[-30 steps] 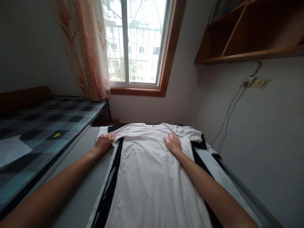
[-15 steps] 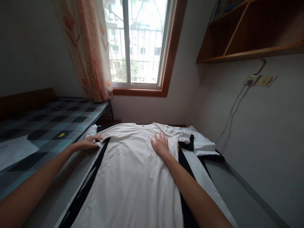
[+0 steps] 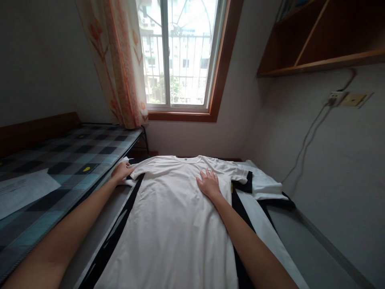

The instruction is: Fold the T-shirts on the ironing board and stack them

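Nearly closed fingers of the left hand [image 3: 122, 170] seem to pinch the sleeve hem of a white short-sleeved T-shirt [image 3: 171, 216], a hold suited to drawing that sleeve out; the right hand [image 3: 209, 182] rests flat on its upper body, fingers spread and grasping nothing, presumably steadying the cloth. The T-shirt lies spread, collar toward the window [image 3: 183, 56], over black-and-white clothing [image 3: 267, 185] on a grey surface [image 3: 291, 233]. Leftward, a paper sheet [image 3: 27, 192] lies on a checked mattress [image 3: 100, 150].
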The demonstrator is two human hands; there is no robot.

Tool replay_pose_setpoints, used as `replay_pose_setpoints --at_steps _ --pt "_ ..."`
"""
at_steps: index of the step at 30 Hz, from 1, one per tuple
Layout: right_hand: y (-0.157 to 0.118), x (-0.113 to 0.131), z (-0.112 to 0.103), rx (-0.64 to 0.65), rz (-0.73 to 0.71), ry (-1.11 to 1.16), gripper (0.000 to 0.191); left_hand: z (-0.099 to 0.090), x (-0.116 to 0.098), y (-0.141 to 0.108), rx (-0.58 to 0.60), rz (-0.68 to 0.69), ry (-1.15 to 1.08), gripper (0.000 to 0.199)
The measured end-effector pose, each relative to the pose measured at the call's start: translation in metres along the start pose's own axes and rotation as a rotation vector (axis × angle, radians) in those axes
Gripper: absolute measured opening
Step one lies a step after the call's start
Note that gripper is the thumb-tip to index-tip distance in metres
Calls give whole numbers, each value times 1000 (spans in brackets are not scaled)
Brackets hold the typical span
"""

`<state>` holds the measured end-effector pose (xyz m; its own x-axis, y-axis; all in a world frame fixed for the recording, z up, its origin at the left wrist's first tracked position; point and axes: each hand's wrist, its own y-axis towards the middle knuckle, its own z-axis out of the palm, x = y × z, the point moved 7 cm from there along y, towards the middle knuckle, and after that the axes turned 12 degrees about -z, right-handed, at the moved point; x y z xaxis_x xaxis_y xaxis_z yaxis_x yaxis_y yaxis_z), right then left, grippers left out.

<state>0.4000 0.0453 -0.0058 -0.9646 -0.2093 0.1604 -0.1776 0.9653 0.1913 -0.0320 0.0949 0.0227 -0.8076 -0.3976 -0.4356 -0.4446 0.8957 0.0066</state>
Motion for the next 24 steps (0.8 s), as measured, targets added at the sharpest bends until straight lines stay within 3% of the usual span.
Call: replay_pose_setpoints --at_steps 3,8,11,16,18,21,24 --pt "0 0 -1 -16 4 -4 53 -6 -2 1 -134 -73 82 21" --pt "0 0 0 -7 6 -6 54 -18 -6 9 -240 -100 27 22" --pt "0 0 -1 -19 1 -6 54 -21 -2 16 -260 -125 66 22" --pt "-1 1 0 -20 3 2 54 -10 -7 15 -233 -120 190 21" --pt "-1 1 -1 -23 2 4 54 -12 -25 4 -327 -74 184 30" --pt "0 1 -1 -14 7 7 54 -12 -73 -23 -428 110 100 35" --pt "0 1 0 1 9 17 55 10 -124 -54 -294 343 28 32"
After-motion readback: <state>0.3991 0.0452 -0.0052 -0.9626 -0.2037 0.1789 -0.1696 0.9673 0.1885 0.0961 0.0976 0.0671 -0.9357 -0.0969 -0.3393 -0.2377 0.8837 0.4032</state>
